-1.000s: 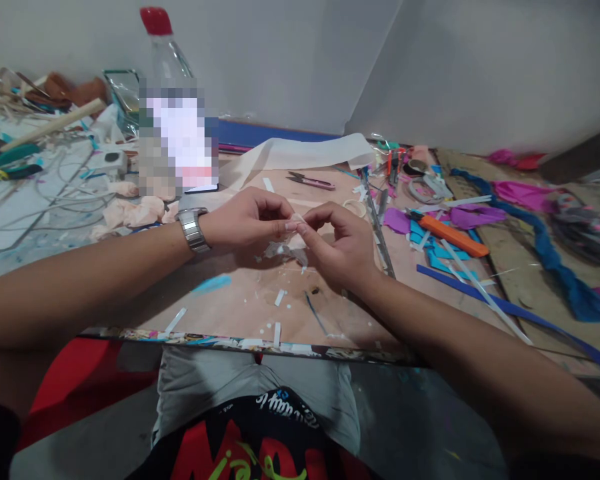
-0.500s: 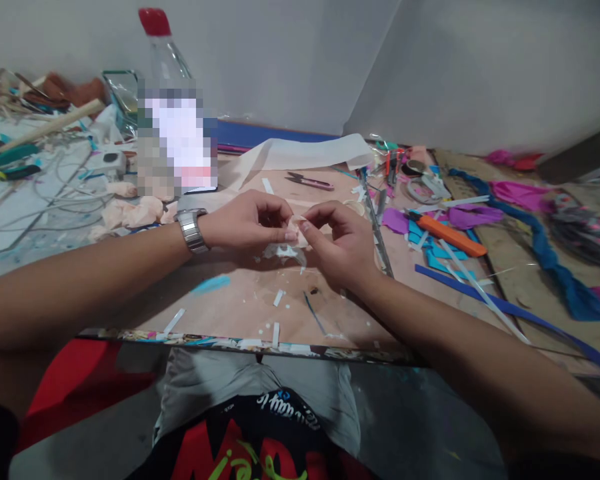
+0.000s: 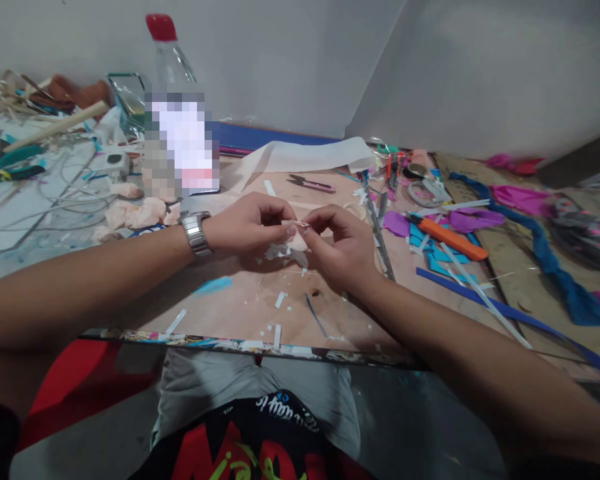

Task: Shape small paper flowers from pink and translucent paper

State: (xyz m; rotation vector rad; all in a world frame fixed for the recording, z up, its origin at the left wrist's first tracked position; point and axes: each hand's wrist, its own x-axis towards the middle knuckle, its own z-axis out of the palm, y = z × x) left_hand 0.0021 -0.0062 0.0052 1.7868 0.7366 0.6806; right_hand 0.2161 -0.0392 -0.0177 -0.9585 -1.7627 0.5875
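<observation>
Pale scrap (image 3: pixel 299 242), perhaps paper, lies pinched between left grip (image 3: pixel 250 221) and right grip (image 3: pixel 344 244).

working at a remove, i am slanting my left forearm (image 3: pixel 95 280) in from the left and my right forearm (image 3: pixel 460 340) in from the lower right, so that they are converging ahead of me. my left hand (image 3: pixel 255 223) is curling into a pinch, its thumb (image 3: pixel 274 235) closing toward the index fingertip. my right hand (image 3: pixel 345 247) is mirroring it, thumb and index finger (image 3: pixel 325 213) pinching too. the 2 pairs of fingertips are sitting just beside each other, with hollows opening behind both pinches.
</observation>
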